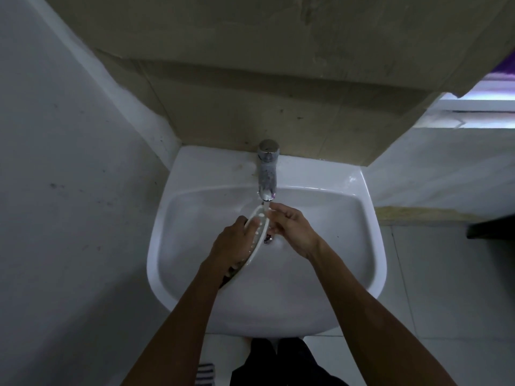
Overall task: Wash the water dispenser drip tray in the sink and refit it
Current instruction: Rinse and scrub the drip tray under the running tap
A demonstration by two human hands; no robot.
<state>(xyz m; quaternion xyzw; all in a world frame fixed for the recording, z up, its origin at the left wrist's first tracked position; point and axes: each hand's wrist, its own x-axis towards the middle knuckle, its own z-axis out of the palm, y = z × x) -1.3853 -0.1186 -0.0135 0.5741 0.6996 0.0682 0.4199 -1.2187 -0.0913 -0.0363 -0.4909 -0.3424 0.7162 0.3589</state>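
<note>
Head view — sink (370, 218), drip tray (257, 232) inside, both hands gripping, tap (267, 174) running

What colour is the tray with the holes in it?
White, seen best in the head view: the drip tray held under the tap.

Dim, bluish picture; daylight enters from the window (479, 107) at far right. Glare streaks the sink (359, 176) rim. Wide-angle bending distorts the edges.
</note>
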